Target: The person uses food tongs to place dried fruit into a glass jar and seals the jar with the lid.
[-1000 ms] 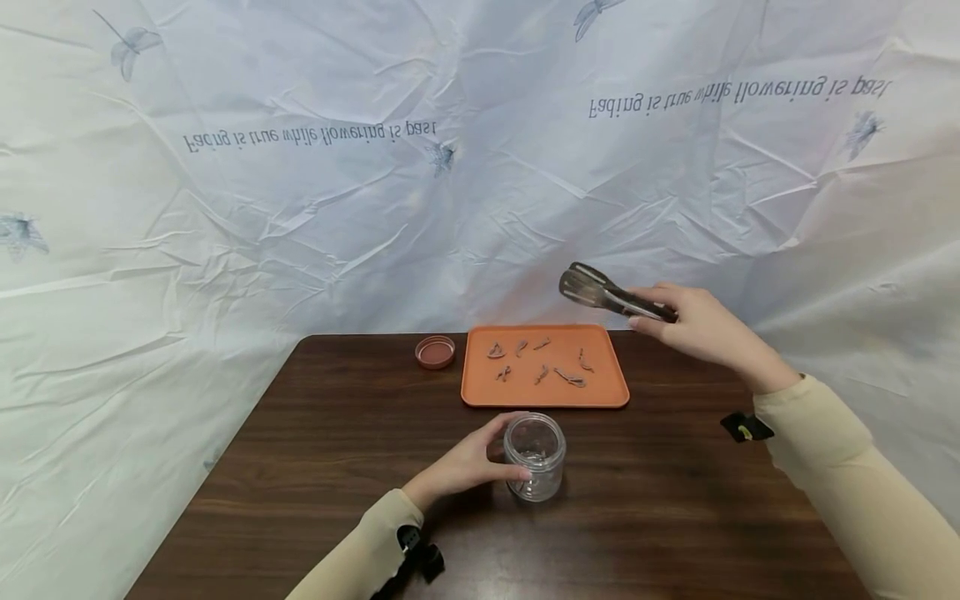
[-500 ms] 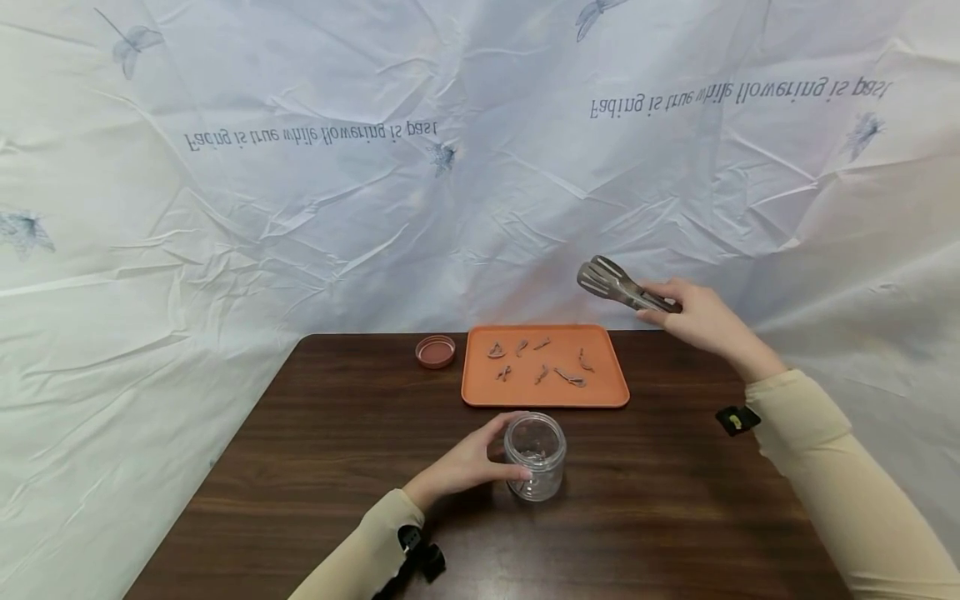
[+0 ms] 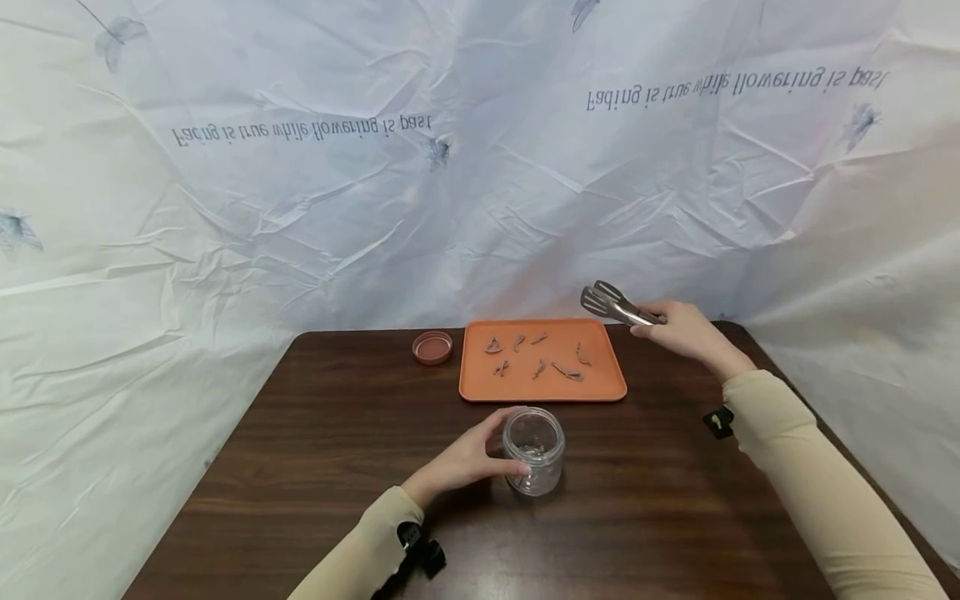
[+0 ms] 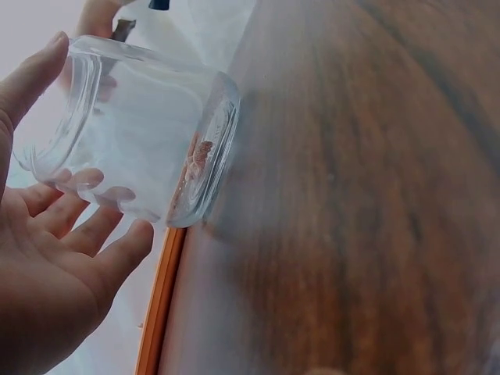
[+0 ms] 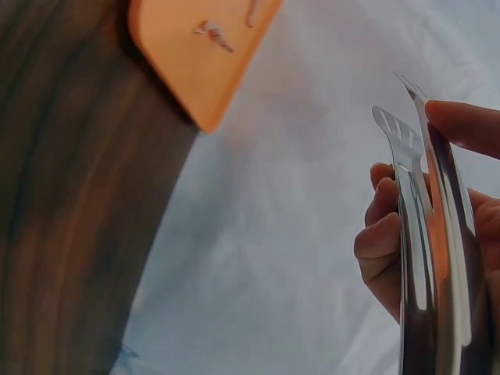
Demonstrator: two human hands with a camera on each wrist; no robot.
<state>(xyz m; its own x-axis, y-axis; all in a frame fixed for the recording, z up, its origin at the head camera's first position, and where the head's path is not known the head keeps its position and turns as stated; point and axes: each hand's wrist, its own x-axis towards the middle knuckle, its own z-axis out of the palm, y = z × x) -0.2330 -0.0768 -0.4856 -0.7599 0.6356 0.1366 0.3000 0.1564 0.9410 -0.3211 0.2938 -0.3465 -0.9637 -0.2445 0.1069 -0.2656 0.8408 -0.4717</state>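
In front of the orange tray (image 3: 480, 388), the left hand (image 3: 467, 458) curls its fingers round the clear jar (image 3: 542, 478), likely slippery and best held by its sides, while the right hand (image 3: 681, 329) holds tongs (image 3: 624, 313) near the tray's far right corner.

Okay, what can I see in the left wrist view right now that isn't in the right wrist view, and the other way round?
Only the left wrist view shows the left hand gripping the clear jar, with brownish bits visible near its bottom.

Only the right wrist view shows the flat top of the orange tray, small pieces lying on it, and the slotted end of the tongs.

Both share the wooden table, white cloth, part of the tray and the right hand, blurred behind the jar in the left view.
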